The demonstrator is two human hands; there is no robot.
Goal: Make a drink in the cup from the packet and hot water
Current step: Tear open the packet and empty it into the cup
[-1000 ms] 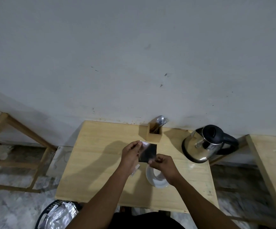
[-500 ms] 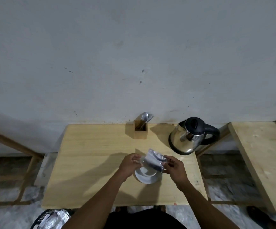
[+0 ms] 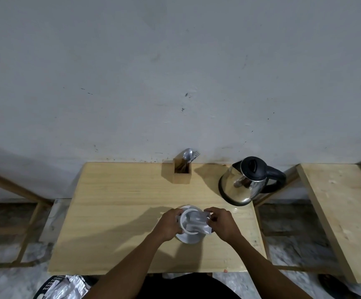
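A white cup (image 3: 185, 219) stands on a white saucer (image 3: 189, 238) near the middle front of the wooden table (image 3: 119, 212). A silvery packet (image 3: 196, 223) lies tilted across the cup's mouth, hiding most of the inside. My left hand (image 3: 169, 224) pinches the packet's left end beside the cup. My right hand (image 3: 220, 225) grips the packet's right end. A steel kettle (image 3: 243, 186) with a black lid and handle stands at the back right of the table.
A wooden holder (image 3: 182, 174) with a spoon and a fork stands at the table's back edge against the wall. A second wooden table (image 3: 339, 212) is at the right. A dark basket (image 3: 60, 288) with crumpled silver packets sits on the floor at the lower left.
Both hands have brought the packet down from in front of me to the cup's mouth. The view has tilted, so the table sits lower in frame.
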